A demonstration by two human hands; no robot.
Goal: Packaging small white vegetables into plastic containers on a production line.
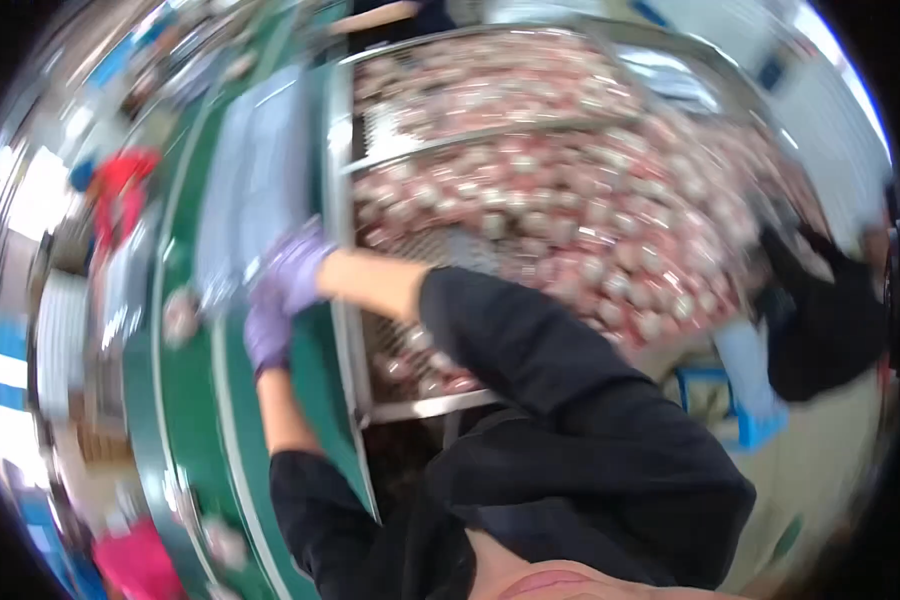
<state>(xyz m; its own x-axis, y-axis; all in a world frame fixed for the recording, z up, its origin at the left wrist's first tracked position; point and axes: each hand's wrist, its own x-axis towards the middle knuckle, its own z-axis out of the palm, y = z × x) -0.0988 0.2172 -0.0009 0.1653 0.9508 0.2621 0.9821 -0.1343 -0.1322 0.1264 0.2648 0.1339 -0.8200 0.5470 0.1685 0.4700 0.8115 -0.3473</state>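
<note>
Both gloved hands meet over the green conveyor belt, at the near end of a stack of clear plastic bags or sheets point(251, 165). My right hand point(300, 262), in a purple glove, lies at the corner of the stack. Just below and touching it is my left hand point(268, 326), also gloved in purple. Blur hides the fingers, so whether either hand grips the plastic is not clear. To the right, a metal-framed tray point(349, 187) holds many round, red-and-white wrapped items point(540, 195).
A round wrapped item point(182, 316) lies on the green belt point(187, 390), with another point(225, 541) lower down. A person in dark clothing point(821, 315) stands at right. People in red point(120, 184) and pink point(136, 559) are across the belt. A blue crate point(709, 390) sits on the floor.
</note>
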